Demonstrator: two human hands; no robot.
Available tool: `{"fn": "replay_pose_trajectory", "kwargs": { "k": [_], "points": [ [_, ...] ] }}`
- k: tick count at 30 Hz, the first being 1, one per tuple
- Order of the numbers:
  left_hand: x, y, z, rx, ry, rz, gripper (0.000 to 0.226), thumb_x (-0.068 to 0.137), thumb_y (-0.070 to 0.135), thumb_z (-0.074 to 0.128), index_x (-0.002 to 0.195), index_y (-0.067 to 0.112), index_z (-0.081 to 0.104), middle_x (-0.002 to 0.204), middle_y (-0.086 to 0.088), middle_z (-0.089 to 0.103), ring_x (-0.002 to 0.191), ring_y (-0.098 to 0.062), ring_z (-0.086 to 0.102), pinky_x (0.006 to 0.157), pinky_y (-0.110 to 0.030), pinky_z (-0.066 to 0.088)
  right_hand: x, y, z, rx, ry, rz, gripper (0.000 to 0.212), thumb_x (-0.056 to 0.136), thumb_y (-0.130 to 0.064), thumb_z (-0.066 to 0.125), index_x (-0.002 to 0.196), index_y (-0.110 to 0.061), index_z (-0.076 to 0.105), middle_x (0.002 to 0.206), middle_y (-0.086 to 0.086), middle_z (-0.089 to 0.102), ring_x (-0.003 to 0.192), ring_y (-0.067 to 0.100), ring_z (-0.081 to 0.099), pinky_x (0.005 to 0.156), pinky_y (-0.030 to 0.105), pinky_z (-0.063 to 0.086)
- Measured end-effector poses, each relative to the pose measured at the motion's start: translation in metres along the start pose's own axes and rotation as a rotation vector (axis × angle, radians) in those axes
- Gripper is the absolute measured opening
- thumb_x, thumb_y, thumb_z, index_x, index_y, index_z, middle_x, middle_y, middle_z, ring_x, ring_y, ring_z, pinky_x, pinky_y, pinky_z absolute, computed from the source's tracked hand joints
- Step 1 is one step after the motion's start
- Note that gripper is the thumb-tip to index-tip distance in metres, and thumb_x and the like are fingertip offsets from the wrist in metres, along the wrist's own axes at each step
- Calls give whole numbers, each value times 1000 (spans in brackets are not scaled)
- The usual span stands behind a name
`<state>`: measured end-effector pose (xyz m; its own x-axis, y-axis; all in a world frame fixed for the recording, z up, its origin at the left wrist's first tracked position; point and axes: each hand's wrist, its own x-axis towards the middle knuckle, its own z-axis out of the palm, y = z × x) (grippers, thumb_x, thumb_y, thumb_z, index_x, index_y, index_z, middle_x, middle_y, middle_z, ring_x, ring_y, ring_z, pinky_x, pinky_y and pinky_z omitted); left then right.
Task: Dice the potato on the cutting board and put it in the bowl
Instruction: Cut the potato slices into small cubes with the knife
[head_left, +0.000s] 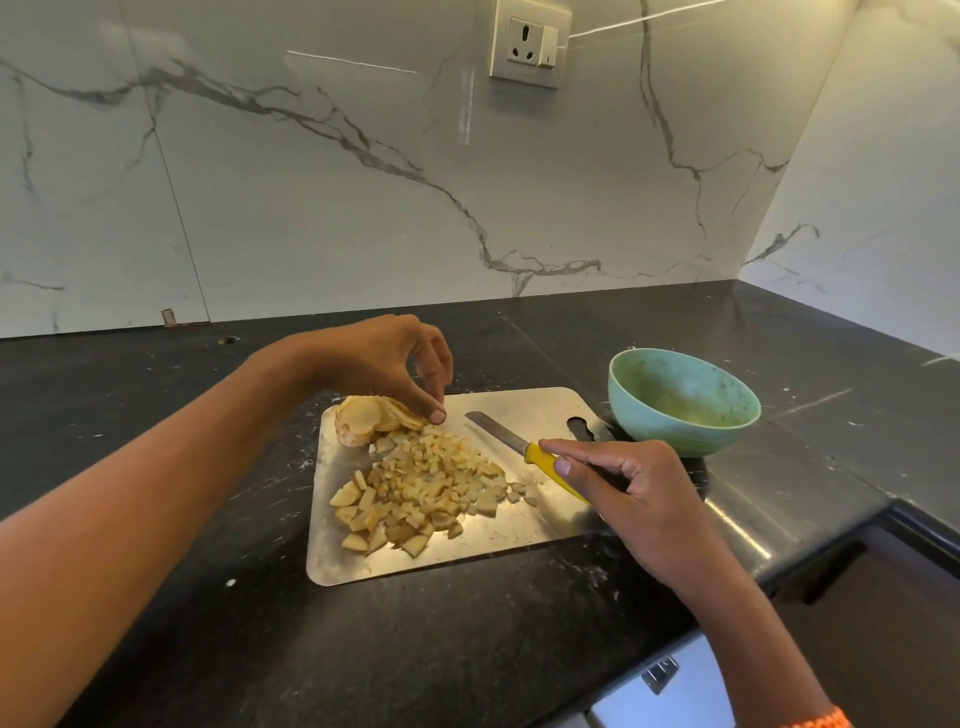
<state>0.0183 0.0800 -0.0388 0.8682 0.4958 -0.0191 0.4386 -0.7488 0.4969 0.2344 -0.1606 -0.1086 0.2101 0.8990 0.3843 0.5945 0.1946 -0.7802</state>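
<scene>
- We are looking at the potato (371, 418): a stack of uncut slices is sitting at the far left corner of the cutting board (519, 540), with a heap of diced pieces (421, 491) lying just beside it, spreading toward the middle of the board.
- We are judging the step in hand as dicing the last slices; nothing is showing in the bowl (683, 400) yet.
- To do it well, we are suggesting laying the slices flat, tucking fingertips back from the blade, cutting strips and then crossing them, and keeping the new dice clear of the heap.
- Our left hand (387, 364) is arching over the slices, fingers curled downward, thumb and fingertips touching the stack's near edge; we are reading it as a light pinch.
- Our right hand (631, 491) is gripping the knife (524, 452) by its yellow handle, forefinger lying along the top, blade resting flat on the board and pointing toward the slices.
- The bowl is standing just beyond the board's right edge on the dark counter (467, 649).
</scene>
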Motion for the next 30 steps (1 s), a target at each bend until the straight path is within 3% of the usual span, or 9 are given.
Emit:
{"fn": "replay_pose_trajectory", "kwargs": {
  "k": [5, 8, 11, 15, 18, 21, 25, 30],
  "points": [
    [0, -4, 0, -32, 27, 26, 8, 80, 31, 90, 84, 32, 84, 111, 17, 64, 109, -9, 61, 106, -46, 53, 0, 0, 0, 6, -7, 6, 25, 97, -24, 70, 120, -29, 76, 114, -31, 70, 106, -12, 65, 69, 9, 52],
    [-1, -8, -3, -27, -8, 17, 33, 93, 4, 76, 90, 36, 85, 110, 18, 66, 110, -9, 60, 104, -45, 55, 0, 0, 0, 5, -6, 8, 25, 97, -24, 70, 120, -29, 76, 113, -32, 70, 107, -12, 64, 68, 9, 53],
    [-1, -12, -5, -24, -3, -7, 48, 96, -6, 66, 100, 38, 84, 114, 22, 66, 112, -7, 61, 101, -43, 57, 0, 0, 0, 20, 11, 20, 25, 96, -23, 70, 119, -30, 76, 114, -30, 71, 105, -12, 65, 67, 9, 53],
    [-3, -17, -9, 14, -62, -39, 23, 97, 19, 75, 114, 34, 78, 121, 17, 70, 114, -5, 60, 94, -29, 48, 0, 0, 0, 3, 32, 21, 25, 96, -27, 71, 120, -32, 75, 117, -29, 69, 104, -13, 65, 66, 9, 52],
    [-3, -20, -7, 34, -99, -77, 25, 95, 30, 76, 119, 32, 77, 122, 20, 68, 115, -3, 59, 88, -20, 44, 1, 1, 0, -15, 33, 19, 26, 96, -27, 71, 121, -31, 75, 118, -27, 69, 104, -14, 64, 69, 7, 51],
    [-2, -23, -5, 105, -80, -71, 23, 96, 34, 73, 118, 35, 78, 119, 23, 67, 113, -4, 60, 98, -30, 48, 2, 2, 0, -28, 28, 20, 26, 96, -28, 71, 121, -32, 75, 118, -27, 70, 108, -14, 63, 73, 7, 51],
    [-1, -22, -3, 115, 32, -97, 25, 100, 40, 63, 119, 31, 77, 126, 12, 72, 114, -12, 64, 105, -41, 52, 1, 2, 0, -47, 28, 22, 25, 96, -28, 70, 121, -32, 75, 118, -27, 69, 109, -17, 60, 74, 6, 50],
    [2, -13, 4, 236, 138, -69, 26, 104, 35, 61, 123, 22, 76, 119, 7, 75, 102, -10, 67, 93, -35, 57, 1, 1, 1, -31, 24, 32, 26, 97, -28, 69, 122, -31, 75, 120, -27, 69, 101, -14, 65, 68, 7, 51]
  ]
}}
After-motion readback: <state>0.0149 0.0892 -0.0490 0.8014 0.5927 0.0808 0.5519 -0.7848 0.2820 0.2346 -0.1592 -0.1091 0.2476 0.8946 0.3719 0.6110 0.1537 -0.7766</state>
